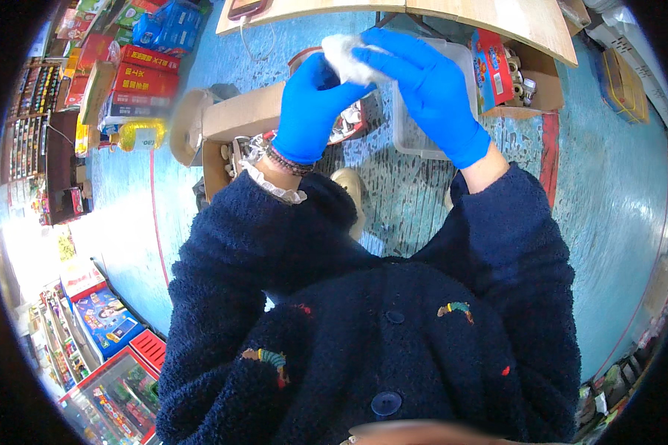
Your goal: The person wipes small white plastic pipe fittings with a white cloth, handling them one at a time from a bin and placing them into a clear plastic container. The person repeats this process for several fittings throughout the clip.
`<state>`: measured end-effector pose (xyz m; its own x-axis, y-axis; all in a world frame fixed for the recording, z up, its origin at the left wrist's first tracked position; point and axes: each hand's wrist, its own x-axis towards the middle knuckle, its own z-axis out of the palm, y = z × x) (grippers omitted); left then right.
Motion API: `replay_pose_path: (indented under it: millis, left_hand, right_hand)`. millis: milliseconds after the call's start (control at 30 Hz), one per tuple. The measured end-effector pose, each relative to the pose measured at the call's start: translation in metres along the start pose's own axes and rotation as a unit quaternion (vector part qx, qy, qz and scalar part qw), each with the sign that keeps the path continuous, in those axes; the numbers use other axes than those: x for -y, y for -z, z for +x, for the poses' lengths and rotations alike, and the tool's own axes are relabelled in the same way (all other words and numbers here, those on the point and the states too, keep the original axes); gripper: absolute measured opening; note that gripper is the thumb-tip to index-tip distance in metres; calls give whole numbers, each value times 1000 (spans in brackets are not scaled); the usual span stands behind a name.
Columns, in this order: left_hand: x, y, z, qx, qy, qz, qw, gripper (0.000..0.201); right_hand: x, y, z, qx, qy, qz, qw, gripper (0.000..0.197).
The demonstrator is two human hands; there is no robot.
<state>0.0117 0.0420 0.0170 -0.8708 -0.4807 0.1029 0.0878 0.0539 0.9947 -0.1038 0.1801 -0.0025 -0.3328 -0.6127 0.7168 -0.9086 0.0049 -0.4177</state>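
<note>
Both of my hands wear blue gloves and meet around a crumpled white cloth-like wad [346, 61] in front of me, above the floor. My left hand [308, 111] is closed on it from the left, its thumb pointing right beneath the wad. My right hand [434, 93] presses against it from the right, its fingers fairly straight and partly covering it. Whether anything lies inside the wad is hidden. Below my right hand stands a clear plastic bin [453, 67].
A wooden table [490, 18] spans the far side, with a phone [246, 7] and its white cable. Beneath my left wrist is a cardboard box [245, 115] of small parts. Another open box [545, 85] of metal pieces sits right. Stacked goods [148, 70] line the left.
</note>
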Motion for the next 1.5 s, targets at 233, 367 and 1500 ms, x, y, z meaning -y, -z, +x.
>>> replay_pose_path:
  millis: [233,367,1500]
  left_hand:
    - [-2,8,4,-12,72,-141,987,30]
    - [14,14,9,32,90,-185,978,26]
    - [23,14,10,34,224,-405,886,38]
  right_hand:
    - [-29,-3,-9,-32,-233,146,961,35]
    - [-22,6,-1,-99,-275,228,929,34]
    - [4,-17,-2,14,-96,143,985,36]
